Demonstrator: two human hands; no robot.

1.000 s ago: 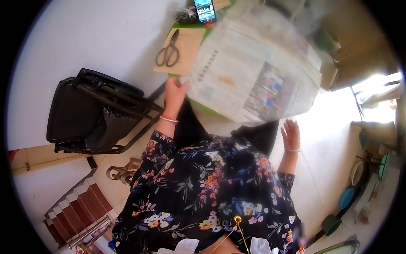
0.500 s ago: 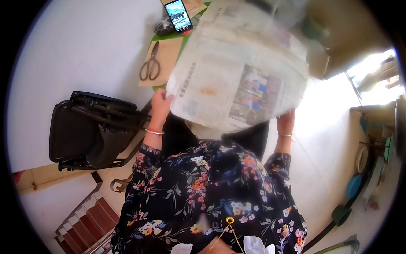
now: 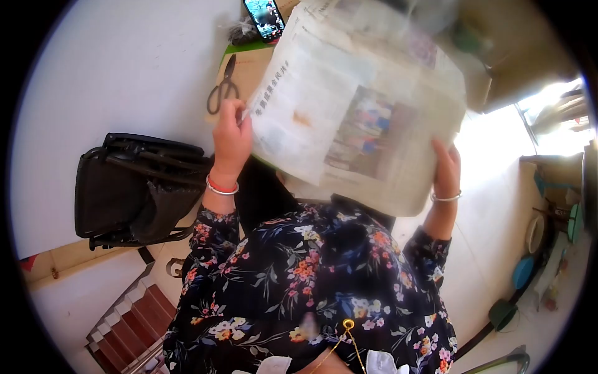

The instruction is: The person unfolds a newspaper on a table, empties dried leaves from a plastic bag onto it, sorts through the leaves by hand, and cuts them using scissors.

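A large sheet of newspaper [image 3: 299,137] spreads out in front of me, with printed text and a colour photo; its far part is blurred. My left hand [image 3: 233,134] pinches its left edge between thumb and fingers. On the right edge is my right hand [image 3: 446,168], thumb on top of the paper and the other fingers partly hidden behind it. Black-handled scissors [image 3: 224,90] lie on a piece of brown paper [image 3: 252,62] just beyond my left hand. The newspaper hides most of the green surface [image 3: 240,48] underneath.
A lit phone [image 3: 266,20] stands at the far edge beside a dark bundle in clear plastic [image 3: 242,31]. A folded black chair [image 3: 134,190] leans to my left, near a white wall [image 3: 124,75]. Stairs [image 3: 134,324] show lower left; basins [image 3: 522,272] are along the right.
Both hands have risen, the left slightly up and the right outward onto the paper's edge. The newspaper's near right corner has swung down toward me. The phone's picture differs.
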